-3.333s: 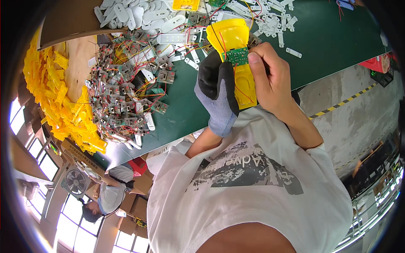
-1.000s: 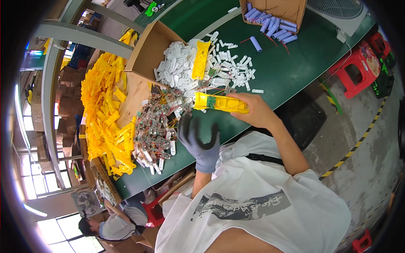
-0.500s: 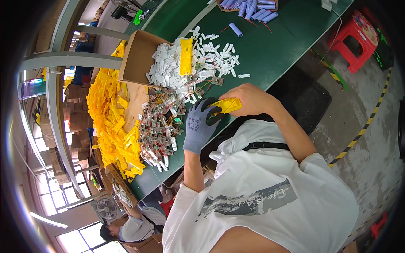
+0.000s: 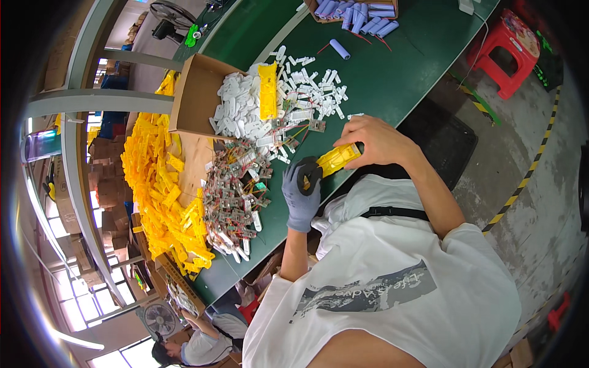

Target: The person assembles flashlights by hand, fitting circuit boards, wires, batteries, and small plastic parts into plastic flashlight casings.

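Observation:
Between my two hands, at the table's near edge, is a yellow plastic casing (image 4: pixel 337 159), its hollow inner side partly showing. My left hand (image 4: pixel 302 190), in a grey-blue glove with black fingertips, is closed round the end of the casing on the left. My bare right hand (image 4: pixel 381 141) grips the other end, fingers on the far side. Beyond them, another yellow casing half (image 4: pixel 267 92) lies on a heap of small white plastic parts (image 4: pixel 236 104). Left of my gloved hand is a pile of small circuit boards with wires (image 4: pixel 236 190).
A large heap of yellow casings (image 4: pixel 156 184) covers the table's left part, beside an open cardboard box (image 4: pixel 199 92). Purple cylindrical cells (image 4: pixel 362 18) sit in a box at the far end; one cell (image 4: pixel 339 49) lies apart. A red stool (image 4: pixel 506 55) stands right. Another person (image 4: pixel 202 337) works lower left.
My hands have shifted slightly right with the casing, which has turned so its hollow side shows more. My right hand's fingers have spread further along its end. The view has tilted slightly.

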A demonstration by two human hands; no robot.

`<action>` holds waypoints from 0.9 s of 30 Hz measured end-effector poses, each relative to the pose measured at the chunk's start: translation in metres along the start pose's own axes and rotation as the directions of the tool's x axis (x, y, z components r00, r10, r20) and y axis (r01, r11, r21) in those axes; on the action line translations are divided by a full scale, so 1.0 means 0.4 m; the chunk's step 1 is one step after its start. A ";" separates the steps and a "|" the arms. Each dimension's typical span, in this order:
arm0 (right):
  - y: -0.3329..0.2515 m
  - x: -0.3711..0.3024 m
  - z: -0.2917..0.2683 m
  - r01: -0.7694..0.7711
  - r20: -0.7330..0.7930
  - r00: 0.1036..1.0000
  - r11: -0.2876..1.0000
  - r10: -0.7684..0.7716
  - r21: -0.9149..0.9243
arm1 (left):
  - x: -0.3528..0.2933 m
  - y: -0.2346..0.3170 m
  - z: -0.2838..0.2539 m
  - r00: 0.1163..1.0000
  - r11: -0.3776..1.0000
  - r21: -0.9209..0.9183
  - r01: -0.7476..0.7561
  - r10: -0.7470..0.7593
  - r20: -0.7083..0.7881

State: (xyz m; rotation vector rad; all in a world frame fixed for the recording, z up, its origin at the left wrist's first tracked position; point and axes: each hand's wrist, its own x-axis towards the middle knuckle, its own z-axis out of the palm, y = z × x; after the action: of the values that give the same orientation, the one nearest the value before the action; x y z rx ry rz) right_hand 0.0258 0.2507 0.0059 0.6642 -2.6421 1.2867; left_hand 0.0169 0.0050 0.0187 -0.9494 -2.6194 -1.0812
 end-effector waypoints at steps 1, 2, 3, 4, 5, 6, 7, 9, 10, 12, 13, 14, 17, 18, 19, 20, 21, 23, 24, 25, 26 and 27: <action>-0.005 0.006 -0.005 -0.023 0.016 1.000 0.999 0.023 0.037 | 0.000 -0.006 0.008 0.999 0.999 0.034 0.004 -0.002 -0.046; -0.010 0.004 -0.008 -0.051 0.036 0.998 0.996 0.048 0.075 | -0.001 -0.005 0.017 0.996 0.998 0.066 0.015 -0.009 -0.091; -0.009 0.003 -0.004 -0.023 -0.024 0.999 0.995 0.026 0.101 | 0.004 -0.005 0.022 0.993 0.999 0.051 0.019 -0.013 -0.115; -0.008 0.004 -0.002 -0.030 -0.023 0.999 0.994 0.032 0.102 | 0.009 -0.004 0.023 0.994 0.999 0.047 0.020 -0.015 -0.110; -0.009 0.006 -0.004 -0.020 -0.049 0.998 0.992 0.026 0.121 | 0.015 -0.008 0.026 0.993 0.998 0.066 0.021 -0.014 -0.115; -0.011 0.010 -0.005 -0.009 -0.075 0.997 0.990 0.020 0.141 | 0.021 -0.013 0.028 0.993 0.996 0.086 0.023 -0.012 -0.118; -0.018 0.011 -0.002 -0.028 -0.069 0.997 0.991 0.038 0.133 | 0.022 -0.019 0.025 0.994 0.998 0.065 0.024 -0.017 -0.111; -0.023 0.009 0.000 -0.047 -0.079 0.995 0.982 0.063 0.183 | 0.023 -0.014 0.031 0.995 0.990 0.139 -0.016 0.029 -0.098; -0.021 0.013 0.001 -0.058 -0.067 0.995 0.982 0.071 0.181 | 0.032 -0.016 0.035 0.995 0.992 0.128 -0.005 0.018 -0.098; -0.018 0.014 0.012 -0.041 -0.139 0.988 0.986 0.064 0.160 | 0.034 -0.005 0.034 0.995 0.987 0.157 -0.022 0.037 -0.095; -0.009 0.016 0.009 -0.051 -0.113 0.991 0.985 0.071 0.165 | 0.035 -0.015 0.039 0.996 0.986 0.165 -0.019 0.032 -0.078; -0.004 0.019 0.009 -0.029 -0.138 0.990 0.994 0.043 0.102 | 0.038 -0.013 0.036 0.997 0.987 0.160 0.005 0.008 -0.079; -0.008 0.002 0.027 0.030 -0.187 0.982 0.999 -0.035 -0.029 | 0.040 -0.004 0.029 1.000 0.993 0.117 -0.001 -0.001 0.015; -0.009 0.002 0.033 0.067 -0.229 0.969 0.992 -0.091 -0.108 | 0.046 -0.016 0.035 1.000 0.994 0.108 0.014 -0.015 0.014; 0.004 0.013 0.020 0.107 -0.230 0.962 0.978 -0.147 -0.180 | 0.052 -0.029 0.041 1.000 0.994 0.110 -0.015 0.012 0.026; -0.005 0.013 0.029 0.097 -0.199 0.971 0.980 -0.131 -0.173 | 0.038 -0.027 0.032 0.999 0.994 0.102 -0.029 0.025 0.041; -0.001 0.018 0.028 0.111 -0.220 0.962 0.967 -0.163 -0.231 | 0.037 -0.038 0.033 0.999 0.994 0.109 -0.020 0.015 0.051; -0.006 0.040 0.030 0.125 -0.239 0.950 0.945 -0.202 -0.303 | 0.040 -0.042 0.025 0.999 0.999 0.053 0.006 -0.009 0.049; 0.001 0.038 0.033 0.126 -0.204 0.958 0.938 -0.199 -0.323 | 0.046 -0.039 0.026 0.998 1.000 0.005 0.007 -0.008 0.067; 0.013 0.034 0.035 0.125 -0.236 0.949 0.935 -0.211 -0.332 | 0.054 -0.041 0.030 0.996 0.999 -0.027 0.035 -0.033 0.085; 0.019 0.033 0.039 0.128 -0.271 0.936 0.934 -0.225 -0.334 | 0.055 -0.040 0.031 0.997 0.997 -0.054 0.050 -0.047 0.065; 0.018 0.039 0.032 0.119 -0.289 0.929 0.927 -0.229 -0.355 | 0.058 -0.039 0.033 0.997 0.997 -0.059 0.043 -0.039 0.066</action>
State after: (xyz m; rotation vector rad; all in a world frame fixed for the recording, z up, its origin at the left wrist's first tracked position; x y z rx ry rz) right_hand 0.0096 0.2394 -0.0025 0.5638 -2.3790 0.7930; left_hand -0.0096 0.0173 0.0085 -0.9633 -2.6831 -1.1648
